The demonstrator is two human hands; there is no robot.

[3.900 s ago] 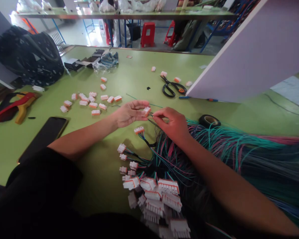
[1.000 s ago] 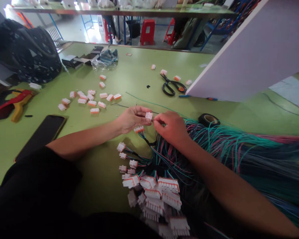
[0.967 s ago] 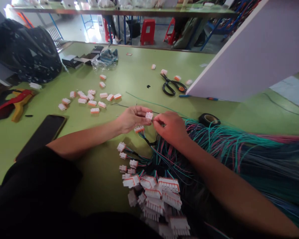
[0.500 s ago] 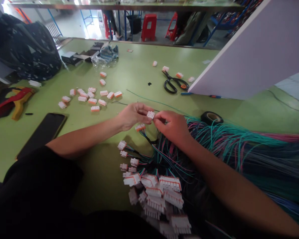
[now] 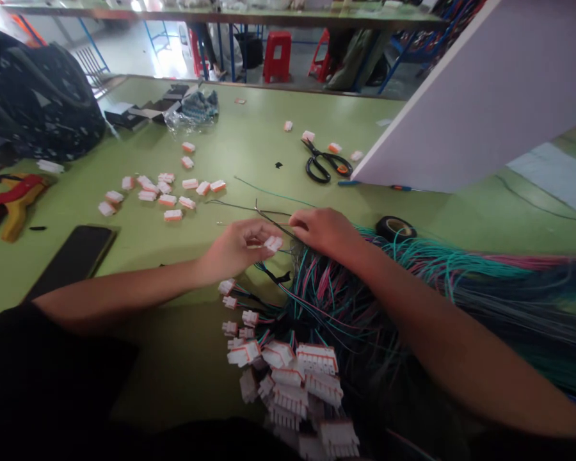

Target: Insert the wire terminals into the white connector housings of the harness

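Note:
A small white connector (image 5: 273,243) is pinched between the thumb and fingers of my left hand (image 5: 242,246). To its right, the fingers of my right hand (image 5: 319,229) are closed on thin wires (image 5: 276,223), whose free ends point left over the table. Below both hands lies a bundle of green, pink and dark wires (image 5: 326,282) running off to the right. Several white connectors with orange strips (image 5: 288,378) are attached at the bundle's near end. Loose white and orange connectors (image 5: 167,200) are scattered on the green table (image 5: 249,141) at the left.
Black scissors (image 5: 324,163) lie beyond my hands, near a slanted white panel (image 5: 461,109). Black tape (image 5: 396,228) sits beside the wires. A phone (image 5: 74,256), a red and yellow tool (image 5: 16,202), a dark bag (image 5: 41,96) and small boxes (image 5: 127,115) are at left.
My right hand has moved away from the connector and taken hold of thin wires. My left hand has shifted down and left with the connector. The whole view has shifted slightly.

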